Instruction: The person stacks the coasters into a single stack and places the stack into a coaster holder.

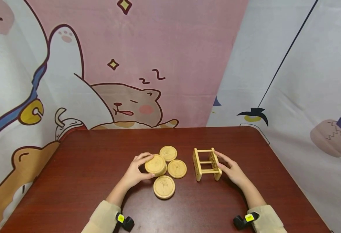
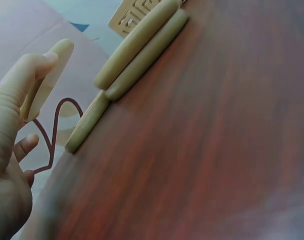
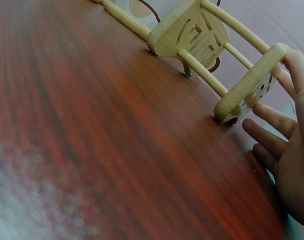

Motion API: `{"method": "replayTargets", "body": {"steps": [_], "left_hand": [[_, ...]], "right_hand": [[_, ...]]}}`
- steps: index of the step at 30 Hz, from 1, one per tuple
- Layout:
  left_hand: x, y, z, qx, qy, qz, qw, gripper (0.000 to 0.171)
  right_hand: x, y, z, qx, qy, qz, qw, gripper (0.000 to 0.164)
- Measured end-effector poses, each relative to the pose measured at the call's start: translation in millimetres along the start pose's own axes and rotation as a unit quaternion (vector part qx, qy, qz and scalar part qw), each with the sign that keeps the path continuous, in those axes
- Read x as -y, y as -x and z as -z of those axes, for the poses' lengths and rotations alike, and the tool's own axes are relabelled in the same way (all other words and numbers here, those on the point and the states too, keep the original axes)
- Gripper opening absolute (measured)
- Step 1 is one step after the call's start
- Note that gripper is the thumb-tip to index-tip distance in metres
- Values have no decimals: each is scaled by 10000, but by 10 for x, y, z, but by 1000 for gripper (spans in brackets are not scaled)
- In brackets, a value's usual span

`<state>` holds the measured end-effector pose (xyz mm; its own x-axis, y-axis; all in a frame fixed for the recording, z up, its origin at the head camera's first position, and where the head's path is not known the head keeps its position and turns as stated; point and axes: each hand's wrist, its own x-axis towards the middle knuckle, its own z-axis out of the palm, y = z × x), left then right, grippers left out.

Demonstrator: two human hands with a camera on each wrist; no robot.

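Coasters [image 1: 164, 187] cluster beside the wooden rack [image 1: 207, 171], left fingers [image 1: 144, 159] pinching one, right fingers [image 1: 224, 157] loosely spread against the rack's side.

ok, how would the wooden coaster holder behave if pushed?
The wooden coaster holder is probably stiff: rods join its two solid end panels. It looks light for its size, being mostly open frame. Pushed low, it would likely slide, not roll, since both panels stand on the table.

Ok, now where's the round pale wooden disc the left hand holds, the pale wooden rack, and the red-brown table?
Held round pale wooden disc [image 1: 155, 164]: head view, on its top face.
Pale wooden rack [image 3: 204, 73]: right wrist view, on a lower rung.
Red-brown table [image 1: 202, 204]: head view, on its bare top.
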<state>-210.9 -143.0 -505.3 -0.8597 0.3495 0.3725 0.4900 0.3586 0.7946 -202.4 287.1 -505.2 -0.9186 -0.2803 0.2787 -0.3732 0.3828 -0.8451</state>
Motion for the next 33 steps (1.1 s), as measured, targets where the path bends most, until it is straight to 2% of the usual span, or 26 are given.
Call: {"method": "replayTargets", "body": {"steps": [5,13,18,33], "left_hand": [[-44,44,-54,5,16,-315,9995,74],[-119,131,-86,194,-177,-541,9982,73],[-156,186,-111,265,-118,-714,9970,73],[-242,299,-176,546,-182,-790,9952,74]], "right_hand": [[-8,-7,-1,-10,34,-103,9999,49],[-51,-5,-7,-51,106,-67,9999,48],[-47,-3,-8,-55,38,-89,9999,48],[-40,-10,-4,-19,24,-147,9999,48]]}}
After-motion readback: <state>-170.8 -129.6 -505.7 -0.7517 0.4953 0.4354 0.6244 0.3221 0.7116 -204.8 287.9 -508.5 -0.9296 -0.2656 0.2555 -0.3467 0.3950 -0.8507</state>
